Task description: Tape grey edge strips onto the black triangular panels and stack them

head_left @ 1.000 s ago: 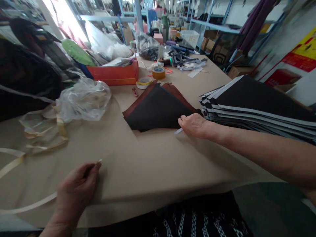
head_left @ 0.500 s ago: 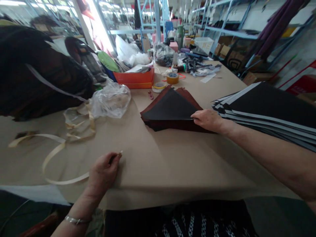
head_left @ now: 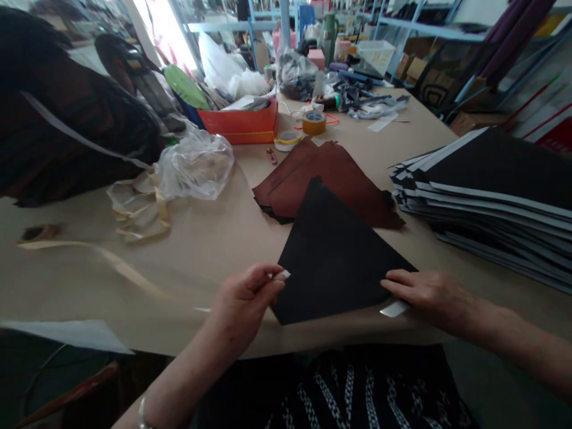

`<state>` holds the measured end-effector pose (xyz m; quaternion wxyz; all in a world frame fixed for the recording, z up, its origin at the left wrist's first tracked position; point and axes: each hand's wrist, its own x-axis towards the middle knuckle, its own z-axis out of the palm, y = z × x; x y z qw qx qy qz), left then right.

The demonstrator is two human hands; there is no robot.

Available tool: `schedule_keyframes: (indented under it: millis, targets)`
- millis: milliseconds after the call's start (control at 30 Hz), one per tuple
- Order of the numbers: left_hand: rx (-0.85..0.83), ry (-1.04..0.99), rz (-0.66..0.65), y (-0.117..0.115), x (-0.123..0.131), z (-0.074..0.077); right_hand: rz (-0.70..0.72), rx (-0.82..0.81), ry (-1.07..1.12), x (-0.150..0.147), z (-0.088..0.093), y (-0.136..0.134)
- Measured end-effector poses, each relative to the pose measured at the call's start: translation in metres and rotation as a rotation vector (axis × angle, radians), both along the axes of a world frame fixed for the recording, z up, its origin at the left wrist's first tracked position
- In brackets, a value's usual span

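My left hand [head_left: 250,298] is closed in a pinch on the end of a narrow cream tape [head_left: 129,271]; its pale tip sticks out past the fingertips, by the left edge of a black triangular sheet [head_left: 335,256]. This sheet lies near the table's front edge. Its right corner is gripped between the thumb and fingers of my right hand [head_left: 424,295]. A flat, shiny pale strip [head_left: 395,308] pokes out below that hand; what it belongs to is hidden. Dark brown sheets [head_left: 344,173] lie just behind the black one, partly covered by its tip.
A tall stack of black sheets with pale edges [head_left: 491,190] stands at right. On the left are a tape roll [head_left: 42,232], a clear plastic bag [head_left: 196,164] and a large dark bundle [head_left: 67,119]. Tape rolls [head_left: 314,123] and an orange box [head_left: 241,124] sit farther back.
My right hand has drawn the black sheet off the brown pile toward the front edge. My left hand has moved right, up to the sheet, pulling the tape along.
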<state>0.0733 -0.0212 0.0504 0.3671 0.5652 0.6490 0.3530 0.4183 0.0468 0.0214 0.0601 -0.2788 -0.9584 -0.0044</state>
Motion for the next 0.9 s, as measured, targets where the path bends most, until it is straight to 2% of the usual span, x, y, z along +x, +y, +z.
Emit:
schedule_keyframes:
  millis: [67, 200, 300, 433, 533, 733, 800, 900]
  targets:
    - [-0.13, 0.013, -0.098, -0.001, 0.022, 0.0, -0.053, -0.152, 0.109, -0.003, 0.0, -0.008]
    - [-0.315, -0.009, -0.21, 0.002, 0.053, -0.002, -0.299, -0.637, 0.468, -0.031, 0.021, -0.019]
    - [-0.335, 0.008, -0.25, 0.003, 0.064, -0.003, -0.433, -0.99, 0.581, -0.06, 0.028, -0.025]
    - [-0.327, 0.03, -0.271, 0.002, 0.07, -0.006, -0.465, -1.256, 0.633, -0.083, 0.017, -0.025]
    - [-0.336, 0.034, -0.263, 0.001, 0.072, -0.009, -0.42, -1.322, 0.634, -0.091, 0.009, -0.024]
    - [-0.373, 0.117, -0.334, 0.002, 0.071, -0.011, -0.423, -1.298, 0.7, -0.092, 0.006, -0.033]
    - [-0.408, 0.182, -0.359, 0.002, 0.061, -0.014, -0.464, -1.219, 0.714, -0.076, 0.005, -0.029]
    - [-0.471, 0.237, -0.379, 0.003, 0.035, -0.022, -0.609, -1.096, 0.731, -0.029, 0.006, -0.015]
